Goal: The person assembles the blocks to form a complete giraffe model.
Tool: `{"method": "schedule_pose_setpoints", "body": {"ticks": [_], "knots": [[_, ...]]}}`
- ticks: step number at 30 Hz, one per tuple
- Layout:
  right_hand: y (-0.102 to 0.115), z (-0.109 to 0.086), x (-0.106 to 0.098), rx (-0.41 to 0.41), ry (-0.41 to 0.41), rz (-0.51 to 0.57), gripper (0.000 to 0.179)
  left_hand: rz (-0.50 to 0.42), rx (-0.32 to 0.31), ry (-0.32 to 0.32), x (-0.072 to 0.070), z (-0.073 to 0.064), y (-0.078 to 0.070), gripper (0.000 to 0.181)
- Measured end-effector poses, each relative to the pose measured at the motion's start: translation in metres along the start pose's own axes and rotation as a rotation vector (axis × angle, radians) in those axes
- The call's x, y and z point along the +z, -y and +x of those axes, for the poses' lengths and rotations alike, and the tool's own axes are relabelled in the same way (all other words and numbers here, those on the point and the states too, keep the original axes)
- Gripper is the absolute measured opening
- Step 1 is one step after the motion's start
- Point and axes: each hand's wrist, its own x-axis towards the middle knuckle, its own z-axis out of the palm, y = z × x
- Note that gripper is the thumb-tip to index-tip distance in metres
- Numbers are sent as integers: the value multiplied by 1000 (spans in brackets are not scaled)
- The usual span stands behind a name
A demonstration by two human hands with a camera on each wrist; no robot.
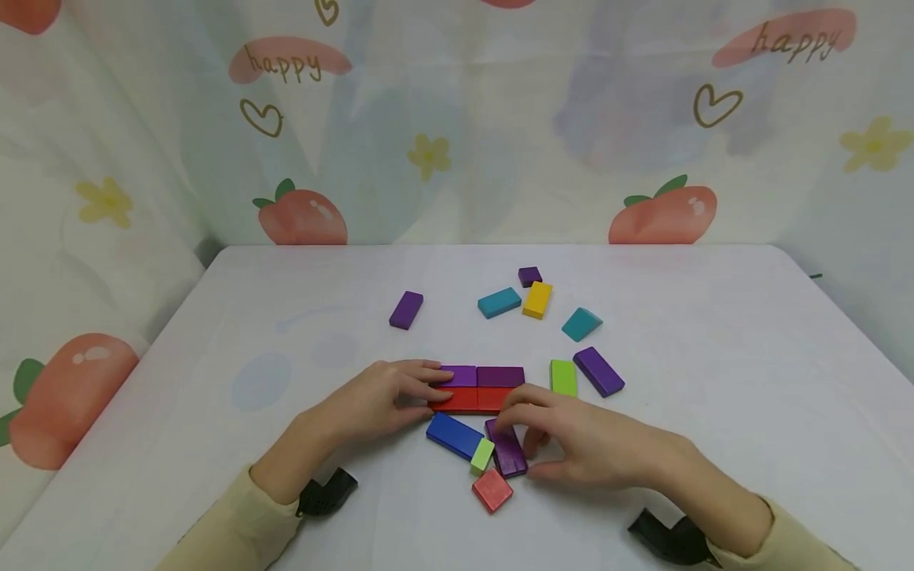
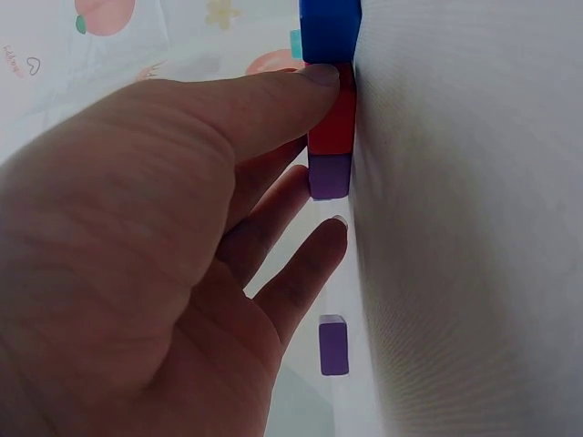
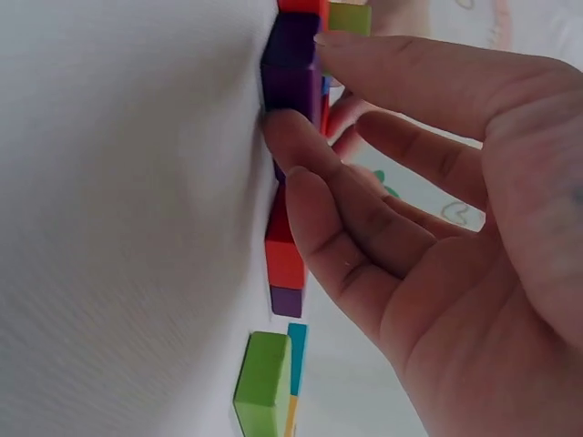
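Two red blocks (image 1: 462, 400) lie end to end, with two purple blocks (image 1: 501, 377) in a matching row along their far side. At the left end of these rows, my left hand (image 1: 389, 399) rests extended fingers on the blocks; its thumb (image 2: 273, 107) touches the red one's end. My right hand (image 1: 581, 438) pinches a separate purple block (image 1: 510, 456), slanted just in front of the rows, between thumb and fingers. Left of that block lie a blue block (image 1: 453, 434) and a small green block (image 1: 482, 457). A red square block (image 1: 493, 491) sits nearest me.
Right of the rows are a green block (image 1: 563, 377) and a purple block (image 1: 599, 372). Farther back lie a teal triangular block (image 1: 581, 324), a yellow block (image 1: 538, 300), a teal block (image 1: 499, 303), a small purple block (image 1: 530, 276) and another purple block (image 1: 406, 310). A patterned curtain hangs behind.
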Motion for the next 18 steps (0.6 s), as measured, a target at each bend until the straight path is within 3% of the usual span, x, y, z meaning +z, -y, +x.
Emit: {"method": "schedule_pose_setpoints", "body": {"ticks": [8,18], "knots": [[-1,3,5,1,-6,-83,43,15,0,-1,1,-1,1,39],[2,0,-1,77,-16,-226,44,17,-4,1,0,0,0,40]]}}
